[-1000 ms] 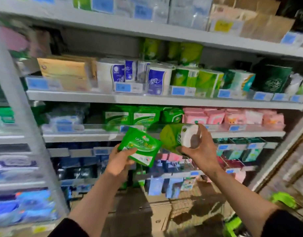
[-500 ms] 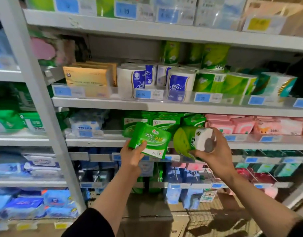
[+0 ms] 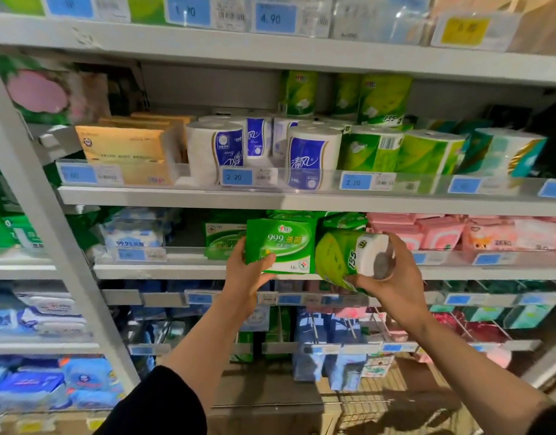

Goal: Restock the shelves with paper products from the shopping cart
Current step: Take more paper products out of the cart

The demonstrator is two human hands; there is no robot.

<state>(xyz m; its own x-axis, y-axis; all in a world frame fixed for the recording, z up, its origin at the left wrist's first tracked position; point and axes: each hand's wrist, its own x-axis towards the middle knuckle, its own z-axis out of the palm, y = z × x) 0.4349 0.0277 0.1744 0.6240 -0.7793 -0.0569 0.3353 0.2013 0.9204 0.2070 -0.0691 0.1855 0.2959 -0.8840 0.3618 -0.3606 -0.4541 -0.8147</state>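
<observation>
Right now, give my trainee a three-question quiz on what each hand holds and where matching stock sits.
1. True or false: the left hand grips a green wipes pack.
2. Multiple choice: the right hand holds A) a pink pack, B) a green-wrapped paper roll, C) a blue-labelled roll.
3. Fill in: matching green rolls stand on the shelf ____ the one at hand level.

Key:
1. True. Fingers wrap its lower left edge, in front of similar green packs on the shelf.
2. B. It lies on its side, white end toward the right hand.
3. Above, beside the blue-labelled rolls.
</observation>
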